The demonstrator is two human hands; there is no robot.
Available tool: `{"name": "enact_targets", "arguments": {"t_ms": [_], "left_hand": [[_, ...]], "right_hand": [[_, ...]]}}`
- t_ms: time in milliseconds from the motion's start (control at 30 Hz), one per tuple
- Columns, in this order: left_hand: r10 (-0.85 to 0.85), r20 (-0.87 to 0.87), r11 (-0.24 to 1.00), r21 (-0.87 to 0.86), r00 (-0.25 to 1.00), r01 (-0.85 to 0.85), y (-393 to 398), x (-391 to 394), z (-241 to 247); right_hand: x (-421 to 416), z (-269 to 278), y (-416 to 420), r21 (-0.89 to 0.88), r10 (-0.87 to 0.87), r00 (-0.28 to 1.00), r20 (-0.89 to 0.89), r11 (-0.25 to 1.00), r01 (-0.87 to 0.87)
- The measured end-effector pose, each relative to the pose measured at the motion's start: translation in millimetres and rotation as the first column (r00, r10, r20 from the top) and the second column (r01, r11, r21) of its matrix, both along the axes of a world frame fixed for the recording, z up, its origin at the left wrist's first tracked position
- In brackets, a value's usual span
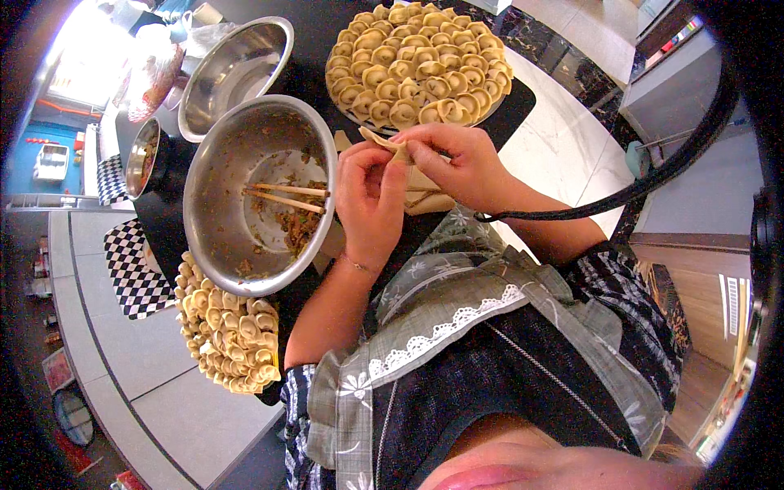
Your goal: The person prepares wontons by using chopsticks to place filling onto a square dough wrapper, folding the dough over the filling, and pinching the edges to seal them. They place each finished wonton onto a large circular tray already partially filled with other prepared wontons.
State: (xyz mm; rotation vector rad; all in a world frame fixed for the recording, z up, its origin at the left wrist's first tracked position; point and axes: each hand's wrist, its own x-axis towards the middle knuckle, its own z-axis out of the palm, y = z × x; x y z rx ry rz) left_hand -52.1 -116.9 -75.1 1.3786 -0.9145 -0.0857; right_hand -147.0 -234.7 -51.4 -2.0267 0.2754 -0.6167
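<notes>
Both hands meet in front of the chest around a folded dumpling (381, 140) of pale dough. My left hand (372, 199) pinches its lower part between thumb and fingers. The fingertips of my right hand (456, 164) press on its right end. Beneath the hands, partly hidden, lie pale dough wrappers (433, 201). Left of my left hand stands a steel mixing bowl (214, 177) with chopped filling (299, 229) along its right side. A pair of wooden chopsticks (286, 198) rests inside it. Just beyond the hands is a round platter heaped with shaped dumplings (416, 67).
More dumplings (229, 340) are piled at the lower left. A second steel bowl (236, 79) stands behind the mixing bowl, with a smaller bowl (144, 156) of food to its left. A checkered cloth (131, 269) hangs near the dark table's edge. A black cable (618, 196) crosses my right forearm.
</notes>
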Motion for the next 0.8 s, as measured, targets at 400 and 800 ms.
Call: {"name": "enact_targets", "arguments": {"t_ms": [400,800], "left_hand": [[-0.035,-0.196,0.994,-0.110,0.980,0.013,0.8,-3.1,-1.9],[0.026,-0.018,0.997,-0.067,1.000,-0.027,-1.7,-3.9,-6.8]], "right_hand": [[1.3,-2.3,-2.3,0.348,-0.021,0.999,-0.036,0.937,0.032],[3.0,-6.6,-7.8,0.293,-0.027,0.996,0.083,0.956,0.002]]}}
